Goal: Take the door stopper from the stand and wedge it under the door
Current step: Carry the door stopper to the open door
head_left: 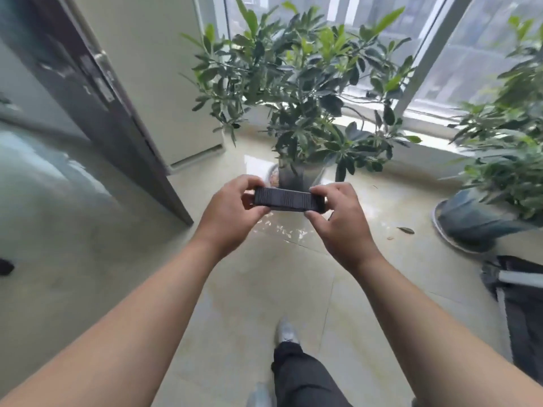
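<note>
A black ribbed door stopper (289, 200) is held level in front of me, above the tiled floor. My left hand (232, 214) grips its left end and my right hand (342, 221) grips its right end, fingers curled around it. The dark door (97, 92) stands open at the left, its lower corner touching the floor near the middle left. Its metal handle shows on the edge at the upper left. The stand is out of view.
A large potted plant (299, 92) stands straight ahead by the window. A second potted plant (505, 160) in a dark pot is at the right. A black bag-like object (517, 304) lies at the right edge. My leg and shoe (288, 333) are below.
</note>
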